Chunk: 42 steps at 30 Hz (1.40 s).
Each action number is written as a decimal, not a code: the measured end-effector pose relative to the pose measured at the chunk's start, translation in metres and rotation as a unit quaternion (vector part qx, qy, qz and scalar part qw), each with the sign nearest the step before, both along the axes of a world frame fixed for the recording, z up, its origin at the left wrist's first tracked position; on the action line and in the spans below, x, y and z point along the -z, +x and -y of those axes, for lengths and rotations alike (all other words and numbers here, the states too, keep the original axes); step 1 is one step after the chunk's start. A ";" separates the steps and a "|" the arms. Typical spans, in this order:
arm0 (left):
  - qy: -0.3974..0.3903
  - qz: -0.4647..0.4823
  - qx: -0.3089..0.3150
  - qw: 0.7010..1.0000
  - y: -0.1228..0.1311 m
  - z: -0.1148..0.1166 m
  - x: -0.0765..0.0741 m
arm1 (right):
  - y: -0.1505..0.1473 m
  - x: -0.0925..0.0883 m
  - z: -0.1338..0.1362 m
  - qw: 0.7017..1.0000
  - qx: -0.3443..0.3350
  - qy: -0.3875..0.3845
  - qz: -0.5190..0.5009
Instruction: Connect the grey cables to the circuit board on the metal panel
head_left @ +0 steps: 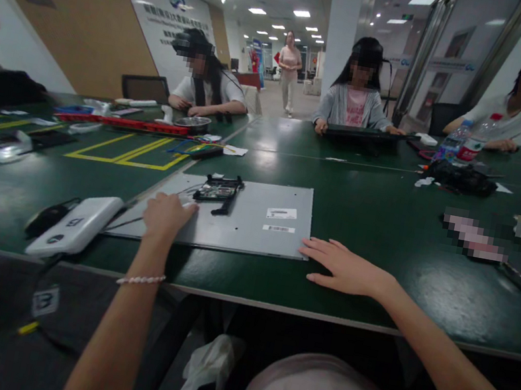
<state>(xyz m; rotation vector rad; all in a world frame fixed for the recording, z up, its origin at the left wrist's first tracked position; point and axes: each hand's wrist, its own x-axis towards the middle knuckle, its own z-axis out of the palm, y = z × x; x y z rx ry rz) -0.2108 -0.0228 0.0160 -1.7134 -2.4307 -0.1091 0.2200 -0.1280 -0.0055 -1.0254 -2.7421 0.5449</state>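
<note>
A flat grey metal panel [248, 236], like the back of a display screen, lies on the green table before me. On it rest a small green circuit board in a black plastic frame [217, 190] and two white labels [281, 213]. My left hand [167, 213] is over the panel's left part, near the board, fingers curled together; what they pinch, if anything, is hidden. Thin dark cables run beside it. My right hand [346, 268] lies flat and open on the table, its fingertips touching the panel's lower right corner.
A white power bank [76, 226] and a black mouse-like object [51, 217] are at left. Further back are a red tray [122, 122], bottles [476, 140] and a black plastic bag [462, 178]. Several people sit across the table [380, 203]; one person stands behind.
</note>
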 end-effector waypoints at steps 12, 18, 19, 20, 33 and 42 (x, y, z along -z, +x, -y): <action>0.051 -0.023 0.003 0.998 -0.001 -0.008 -0.007 | 0.000 0.001 0.000 1.000 0.000 -0.016 -0.012; 0.128 -0.061 0.056 0.988 0.032 -0.049 -0.044 | 0.000 0.002 0.000 1.000 -0.001 -0.012 -0.016; 0.134 -0.062 0.063 0.987 0.039 -0.059 -0.049 | 0.000 0.001 0.000 1.000 0.000 -0.011 -0.015; 0.141 -0.063 0.075 0.985 0.046 -0.070 -0.052 | 0.000 0.001 0.000 1.000 0.001 -0.010 -0.014; 0.052 0.009 0.124 0.991 0.073 -0.098 -0.007 | -0.001 0.000 -0.001 1.000 -0.005 -0.005 -0.005; -0.056 0.034 0.236 0.970 0.142 -0.032 -0.013 | -0.002 0.000 0.002 1.000 0.009 -0.009 -0.003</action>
